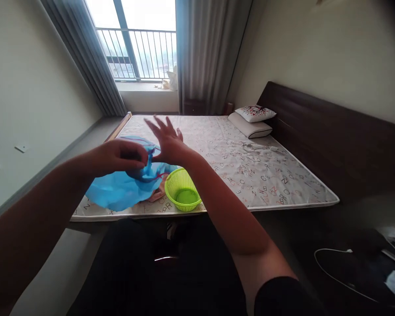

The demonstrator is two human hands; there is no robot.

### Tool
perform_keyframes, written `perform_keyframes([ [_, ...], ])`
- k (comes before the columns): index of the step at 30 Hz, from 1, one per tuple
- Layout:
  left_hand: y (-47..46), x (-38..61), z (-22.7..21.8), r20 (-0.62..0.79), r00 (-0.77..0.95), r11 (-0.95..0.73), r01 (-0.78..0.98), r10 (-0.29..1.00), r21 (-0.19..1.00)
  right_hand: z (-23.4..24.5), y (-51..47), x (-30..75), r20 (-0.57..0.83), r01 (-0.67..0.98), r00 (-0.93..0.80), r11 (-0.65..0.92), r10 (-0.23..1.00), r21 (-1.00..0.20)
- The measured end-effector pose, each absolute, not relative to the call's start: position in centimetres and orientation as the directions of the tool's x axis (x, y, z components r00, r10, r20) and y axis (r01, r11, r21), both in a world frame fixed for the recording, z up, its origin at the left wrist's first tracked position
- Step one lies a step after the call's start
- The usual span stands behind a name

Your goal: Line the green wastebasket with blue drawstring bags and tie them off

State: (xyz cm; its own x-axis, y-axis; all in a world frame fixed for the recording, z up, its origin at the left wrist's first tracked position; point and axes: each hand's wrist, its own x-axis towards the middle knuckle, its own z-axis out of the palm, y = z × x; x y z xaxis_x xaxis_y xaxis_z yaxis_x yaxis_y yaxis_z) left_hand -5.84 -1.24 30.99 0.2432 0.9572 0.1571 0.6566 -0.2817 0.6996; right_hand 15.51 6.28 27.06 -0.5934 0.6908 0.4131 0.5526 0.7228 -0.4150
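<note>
Our blue bag (pixel 116 193) lies left of the green basket (pixel 172 186), its upper part bunched above the mattress (pixel 224 186). Our left hand (pixel 127 156) has its grip clamped on that bunched plastic; our right hand (pixel 169 145), raised behind the basket, has its fingers spread apart, the thumb close to the bunch. We would do well to keep the left pinch firm and let the right work lightly, so the thin film doesn't tear. A red drawstring (pixel 160 176) trails toward the basket; we should keep it from snagging there. Two pillows (pixel 250 127) sit well beyond the basket, to its right.
</note>
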Motion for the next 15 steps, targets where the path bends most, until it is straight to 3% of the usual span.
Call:
perform_keyframes([
  [3,-2.0,-4.9,32.4,-0.076,0.467,-0.295,0.668,0.881,0.684,26.1,7.5,16.7,0.207,0.440,-0.773,0.742,0.600,-0.505],
  [4,-2.1,-4.9,32.6,-0.077,0.478,-0.305,0.668,0.875,0.678,25.4,7.7,17.3,0.129,0.410,-0.810,0.709,0.572,-0.574],
  [6,-2.1,-5.1,32.5,-0.035,0.463,-0.330,0.680,0.886,0.655,24.0,7.9,19.0,0.026,0.355,-0.828,0.559,0.560,-0.750],
  [9,-1.4,-5.6,31.3,0.000,0.379,-0.313,0.765,0.926,0.563,22.8,7.8,21.5,0.001,0.230,-0.687,0.219,0.727,-0.948],
  [11,-1.0,-5.5,30.7,0.061,0.260,-0.259,0.854,0.964,0.451,22.5,7.5,22.4,0.011,0.175,-0.587,0.141,0.809,-0.974],
  [15,-1.2,-4.1,31.2,0.186,0.208,-0.265,0.889,0.960,0.374,21.6,6.4,21.3,0.098,0.322,-0.623,0.369,0.776,-0.872],
])
